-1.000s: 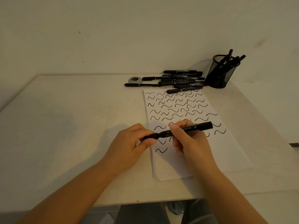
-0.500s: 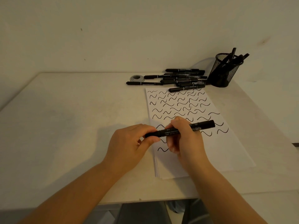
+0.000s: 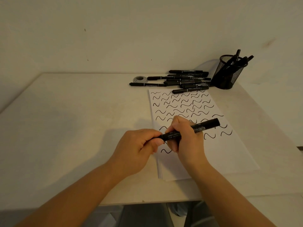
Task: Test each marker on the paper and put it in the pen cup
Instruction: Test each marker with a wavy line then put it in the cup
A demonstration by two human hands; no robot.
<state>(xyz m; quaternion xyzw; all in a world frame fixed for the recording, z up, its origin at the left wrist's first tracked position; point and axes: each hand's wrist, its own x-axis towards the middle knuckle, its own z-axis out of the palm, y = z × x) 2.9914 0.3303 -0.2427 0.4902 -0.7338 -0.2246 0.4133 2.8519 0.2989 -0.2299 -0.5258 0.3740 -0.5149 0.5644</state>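
Observation:
A black marker (image 3: 205, 126) lies level above the white paper (image 3: 218, 154), which carries several black wavy test lines. My right hand (image 3: 186, 141) grips the marker's barrel near the middle. My left hand (image 3: 139, 148) pinches the marker's left end, where the cap sits, between thumb and fingers. A pile of several black markers (image 3: 183, 81) lies at the far edge of the table behind the paper. The black mesh pen cup (image 3: 227, 72) stands to the right of the pile with several markers sticking out of it.
A small grey roll of tape (image 3: 140, 78) sits left of the marker pile. The pale table (image 3: 65, 120) meets a plain wall at the back; its front edge runs just below my forearms.
Both hands hold the same marker throughout. My left thumb and fingers have curled tighter round the marker's left end, and the marker has tilted slightly, right end higher.

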